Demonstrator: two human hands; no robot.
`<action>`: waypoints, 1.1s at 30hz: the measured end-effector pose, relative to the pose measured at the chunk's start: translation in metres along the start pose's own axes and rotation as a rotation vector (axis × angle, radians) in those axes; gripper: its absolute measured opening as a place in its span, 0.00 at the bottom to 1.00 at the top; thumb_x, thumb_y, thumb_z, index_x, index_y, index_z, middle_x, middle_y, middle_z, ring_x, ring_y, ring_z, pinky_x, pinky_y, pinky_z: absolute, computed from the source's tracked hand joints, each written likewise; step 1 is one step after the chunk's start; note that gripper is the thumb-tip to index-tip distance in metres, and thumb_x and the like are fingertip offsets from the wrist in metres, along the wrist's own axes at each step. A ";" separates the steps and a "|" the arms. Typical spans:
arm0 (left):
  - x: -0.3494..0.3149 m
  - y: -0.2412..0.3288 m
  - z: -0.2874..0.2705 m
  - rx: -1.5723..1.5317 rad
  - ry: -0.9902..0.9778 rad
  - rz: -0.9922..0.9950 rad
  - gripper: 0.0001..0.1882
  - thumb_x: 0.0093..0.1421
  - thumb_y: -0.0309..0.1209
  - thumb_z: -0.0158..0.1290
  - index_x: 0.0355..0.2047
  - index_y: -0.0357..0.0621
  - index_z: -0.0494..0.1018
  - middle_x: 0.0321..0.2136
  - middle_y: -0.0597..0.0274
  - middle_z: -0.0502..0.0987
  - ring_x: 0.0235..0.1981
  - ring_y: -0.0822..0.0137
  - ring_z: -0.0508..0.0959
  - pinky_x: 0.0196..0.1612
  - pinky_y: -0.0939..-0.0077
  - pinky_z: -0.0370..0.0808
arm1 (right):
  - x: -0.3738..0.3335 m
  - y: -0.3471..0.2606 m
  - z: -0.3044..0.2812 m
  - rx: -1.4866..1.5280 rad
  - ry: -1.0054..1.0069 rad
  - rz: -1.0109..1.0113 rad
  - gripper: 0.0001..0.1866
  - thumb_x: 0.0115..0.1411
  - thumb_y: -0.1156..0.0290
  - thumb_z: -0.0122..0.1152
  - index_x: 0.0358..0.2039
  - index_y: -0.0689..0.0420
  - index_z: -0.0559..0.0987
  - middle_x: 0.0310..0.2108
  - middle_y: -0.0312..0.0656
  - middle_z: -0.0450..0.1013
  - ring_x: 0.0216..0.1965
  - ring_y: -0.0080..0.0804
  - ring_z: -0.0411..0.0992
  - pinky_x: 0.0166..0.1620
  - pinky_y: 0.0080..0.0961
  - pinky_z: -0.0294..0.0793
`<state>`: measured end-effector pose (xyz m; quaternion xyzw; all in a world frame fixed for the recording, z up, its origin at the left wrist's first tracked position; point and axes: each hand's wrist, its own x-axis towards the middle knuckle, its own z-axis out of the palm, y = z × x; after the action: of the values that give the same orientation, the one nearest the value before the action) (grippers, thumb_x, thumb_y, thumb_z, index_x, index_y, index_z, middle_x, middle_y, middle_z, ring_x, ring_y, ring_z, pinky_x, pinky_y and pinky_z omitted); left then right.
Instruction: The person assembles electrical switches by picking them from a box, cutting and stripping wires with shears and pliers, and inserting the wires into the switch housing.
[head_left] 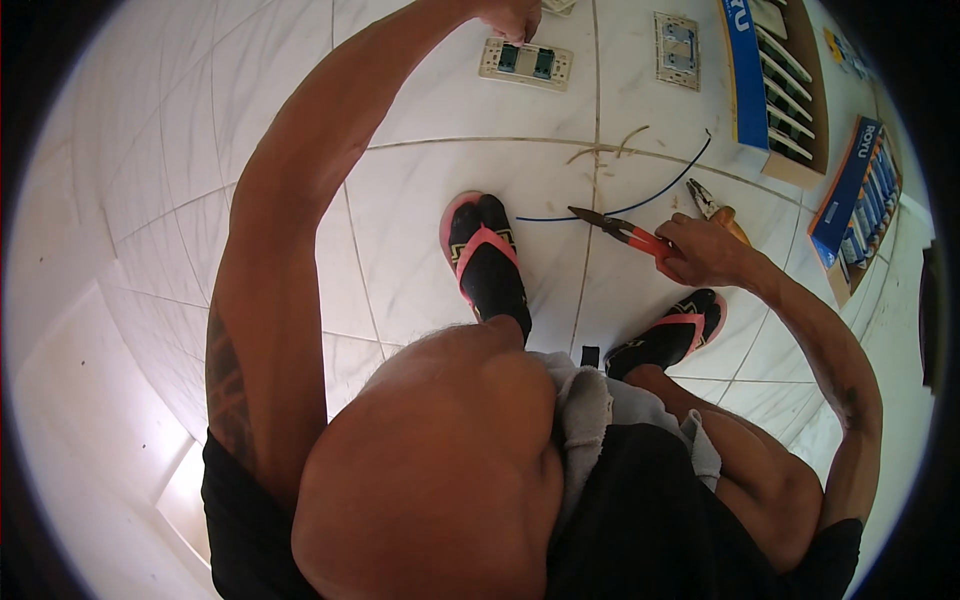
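Observation:
My right hand (706, 250) is wrapped round the red handles of a pair of pliers (622, 232). Their long dark jaws point left, with the tip over a thin blue wire (660, 190) that curves across the floor tiles. At the top edge my left hand (508, 16) has its fingers bent together, and the fingertips reach the upper rim of a white outlet plate (526, 66) with two dark modules. Whatever those fingers pinch, if anything, is hidden. A second pair of pliers (712, 204) with orange handles lies just beyond my right hand.
Another plate (678, 50) lies farther right on the tiles. Two blue boxes, an upper box (745, 80) and a lower box (835, 215), hold rows of parts at the right. Short tan scraps (628, 140) lie near the wire. My sandalled feet (490, 250) stand close by.

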<state>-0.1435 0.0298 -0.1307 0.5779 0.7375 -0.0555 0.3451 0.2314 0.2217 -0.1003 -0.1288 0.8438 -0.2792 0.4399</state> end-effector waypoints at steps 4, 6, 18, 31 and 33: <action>0.003 -0.003 0.003 0.025 0.002 0.014 0.10 0.45 0.30 0.61 0.30 0.44 0.84 0.26 0.51 0.82 0.28 0.56 0.81 0.32 0.64 0.76 | -0.001 -0.001 -0.001 -0.002 0.001 0.005 0.17 0.56 0.68 0.60 0.44 0.62 0.75 0.36 0.51 0.72 0.37 0.49 0.74 0.43 0.41 0.73; 0.003 -0.002 0.002 0.036 0.009 0.019 0.10 0.45 0.30 0.62 0.29 0.44 0.85 0.25 0.51 0.82 0.28 0.56 0.81 0.32 0.64 0.76 | -0.002 -0.001 -0.001 -0.005 0.007 0.006 0.17 0.56 0.68 0.60 0.44 0.62 0.75 0.36 0.51 0.72 0.37 0.49 0.74 0.43 0.41 0.73; 0.004 -0.009 0.008 0.053 0.028 0.029 0.10 0.45 0.32 0.61 0.29 0.44 0.85 0.25 0.51 0.82 0.29 0.54 0.82 0.33 0.62 0.77 | 0.001 0.001 0.000 -0.009 0.020 -0.039 0.20 0.55 0.65 0.65 0.46 0.62 0.76 0.35 0.50 0.76 0.38 0.47 0.76 0.44 0.39 0.74; -0.033 0.024 -0.002 -0.362 0.201 -0.034 0.10 0.51 0.33 0.61 0.31 0.42 0.84 0.28 0.55 0.84 0.33 0.59 0.82 0.37 0.66 0.77 | -0.028 -0.029 -0.062 0.303 -0.233 0.104 0.35 0.58 0.42 0.64 0.54 0.59 0.76 0.33 0.44 0.81 0.34 0.36 0.79 0.39 0.32 0.75; -0.044 0.052 0.002 -0.666 0.204 -0.077 0.11 0.56 0.33 0.59 0.37 0.41 0.82 0.28 0.62 0.81 0.30 0.69 0.76 0.36 0.74 0.73 | -0.046 -0.037 -0.082 0.356 -0.259 0.138 0.35 0.57 0.41 0.64 0.53 0.58 0.77 0.33 0.44 0.80 0.35 0.35 0.79 0.38 0.32 0.75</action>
<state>-0.0921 0.0102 -0.0901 0.4081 0.7669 0.2330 0.4370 0.1903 0.2421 -0.0100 -0.0260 0.7246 -0.3742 0.5782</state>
